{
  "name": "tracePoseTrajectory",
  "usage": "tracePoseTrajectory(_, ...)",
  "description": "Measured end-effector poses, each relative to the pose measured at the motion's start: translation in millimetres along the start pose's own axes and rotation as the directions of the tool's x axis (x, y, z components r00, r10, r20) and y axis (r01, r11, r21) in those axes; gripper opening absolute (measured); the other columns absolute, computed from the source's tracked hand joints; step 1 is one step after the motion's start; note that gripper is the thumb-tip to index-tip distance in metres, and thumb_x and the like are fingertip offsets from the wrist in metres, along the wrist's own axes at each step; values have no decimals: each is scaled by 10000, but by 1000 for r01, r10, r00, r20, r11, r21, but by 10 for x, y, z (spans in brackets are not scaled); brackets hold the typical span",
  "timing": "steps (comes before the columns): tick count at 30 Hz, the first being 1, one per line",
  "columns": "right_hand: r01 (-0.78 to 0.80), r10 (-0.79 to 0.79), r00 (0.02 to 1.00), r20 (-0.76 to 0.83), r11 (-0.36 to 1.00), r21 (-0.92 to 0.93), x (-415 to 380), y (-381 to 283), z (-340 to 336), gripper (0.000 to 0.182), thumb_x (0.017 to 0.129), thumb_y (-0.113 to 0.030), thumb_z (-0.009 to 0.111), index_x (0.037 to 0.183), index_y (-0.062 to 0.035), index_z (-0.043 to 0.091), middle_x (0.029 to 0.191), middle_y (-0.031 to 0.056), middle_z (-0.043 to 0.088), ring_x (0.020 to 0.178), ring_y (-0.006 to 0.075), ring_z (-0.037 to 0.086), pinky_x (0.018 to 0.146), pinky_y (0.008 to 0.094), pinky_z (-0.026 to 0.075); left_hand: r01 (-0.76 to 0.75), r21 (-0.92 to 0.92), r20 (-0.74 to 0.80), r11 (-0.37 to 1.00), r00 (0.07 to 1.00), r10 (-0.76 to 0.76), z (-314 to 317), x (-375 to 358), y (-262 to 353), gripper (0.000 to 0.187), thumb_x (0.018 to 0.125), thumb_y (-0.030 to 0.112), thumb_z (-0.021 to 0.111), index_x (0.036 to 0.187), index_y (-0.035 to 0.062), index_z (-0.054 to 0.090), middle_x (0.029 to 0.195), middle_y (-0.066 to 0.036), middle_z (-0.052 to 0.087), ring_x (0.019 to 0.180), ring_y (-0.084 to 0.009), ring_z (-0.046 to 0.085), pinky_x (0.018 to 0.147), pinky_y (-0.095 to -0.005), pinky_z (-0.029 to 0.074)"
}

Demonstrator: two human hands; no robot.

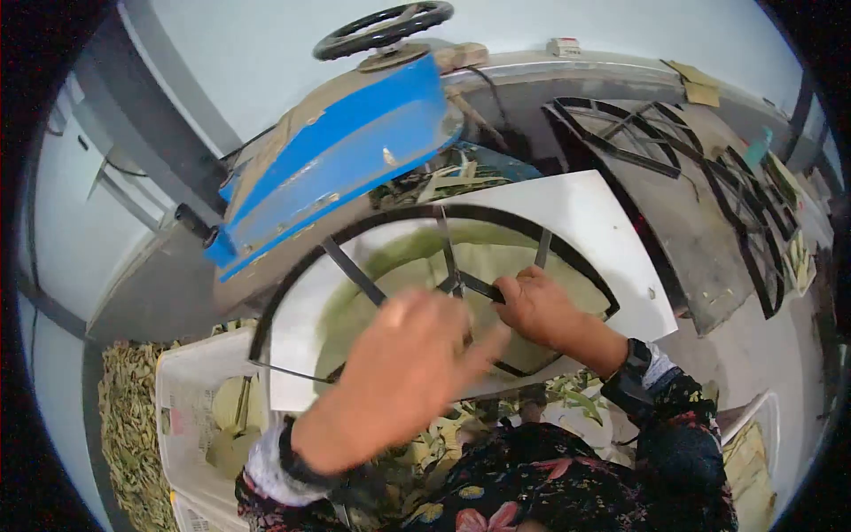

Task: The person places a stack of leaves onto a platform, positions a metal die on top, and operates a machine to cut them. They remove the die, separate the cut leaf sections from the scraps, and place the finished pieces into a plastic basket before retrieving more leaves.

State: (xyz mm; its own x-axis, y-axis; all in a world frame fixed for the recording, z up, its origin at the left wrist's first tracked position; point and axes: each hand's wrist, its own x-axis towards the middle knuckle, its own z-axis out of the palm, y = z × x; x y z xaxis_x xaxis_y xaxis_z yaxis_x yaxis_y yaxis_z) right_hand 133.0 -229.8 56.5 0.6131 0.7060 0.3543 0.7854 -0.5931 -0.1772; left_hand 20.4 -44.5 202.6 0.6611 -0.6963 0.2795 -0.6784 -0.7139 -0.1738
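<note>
A black metal cutting die (355,229), a half-oval strip frame with inner bars, lies on a white board (581,199). Pale green sheet material (510,262) shows inside and under its outline. My right hand (541,310) has its fingers closed around an inner bar, right of the die's centre. Over the die's near middle is my left hand (399,377), smeared by motion, with one finger pointing right. It hides part of the bars and sheet, and whether it touches them does not show.
Behind the board stands a blue machine (346,146) with a black handwheel (386,31). More black frames (620,133) lie on a grey surface at right. A white crate (199,443) holding green pieces sits at lower left, beside heaped leafy scraps (133,426).
</note>
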Motion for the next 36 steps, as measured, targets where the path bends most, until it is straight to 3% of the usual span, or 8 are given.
tracePoseTrajectory(2,-66,67,997,-41,997,38,-123,69,-265,254,785,-203,592,913,2,514,697,163,610,722,337,597,766,394,442,-332,-330,-196,884,940,280,-110,-48,279,414,699,214,666,1088,95,590,919,-75,540,838,-242,547,727,-354,455)
tracePoseTrajectory(6,-455,455,890,24,889,56,-569,348,-835,261,753,-137,619,965,-4,544,845,227,607,887,376,552,789,425,437,-312,-672,-64,672,928,366,386,30,617,430,724,243,678,1093,52,567,991,-108,543,839,-247,561,663,-336,473)
tracePoseTrajectory(8,-397,386,914,-123,915,-77,-959,548,-1091,256,766,-104,598,987,0,523,843,230,601,871,388,546,746,433,440,151,-395,130,906,986,-107,954,135,697,485,706,263,707,1089,18,541,1004,-130,537,893,-270,547,697,-354,472)
tracePoseTrajectory(20,-819,775,565,-282,485,-306,-2786,2546,-1104,322,858,-218,516,1045,37,459,829,279,587,766,448,569,631,500,444,261,-9,86,965,962,-260,1782,325,749,397,703,163,595,1064,10,528,854,-123,542,806,-268,550,597,-353,476)
tracePoseTrajectory(22,-957,937,285,-201,291,-1,-2684,2603,-1127,339,855,-233,509,1053,37,459,909,296,579,856,454,555,712,495,440,260,61,66,964,962,-264,1854,369,803,381,715,147,562,1068,5,529,798,-108,538,745,-260,556,560,-348,470)
tracePoseTrajectory(30,-721,798,550,-247,303,-623,-2224,2374,-1276,438,865,-262,525,1188,18,428,1059,256,566,957,400,557,806,454,452,430,-71,-5,900,902,-432,1120,270,483,398,711,28,553,1103,-15,505,852,-159,602,777,-280,595,660,-349,492)
tracePoseTrajectory(33,-455,350,890,-292,668,-588,-1887,2508,-1137,453,847,-180,569,1220,24,412,1097,235,557,988,367,550,841,425,441,829,-501,234,249,407,-883,707,-44,341,387,742,-25,498,1126,-48,459,916,-142,599,862,-246,595,749,-331,482)
tracePoseTrajectory(36,-340,286,923,-259,919,-199,-969,1890,-936,496,775,-30,609,1234,-13,420,1143,179,541,1014,327,532,875,402,417,285,-955,-94,80,-38,-995,889,-502,344,362,773,-11,429,1132,-53,450,999,-113,582,892,-197,571,772,-291,461)
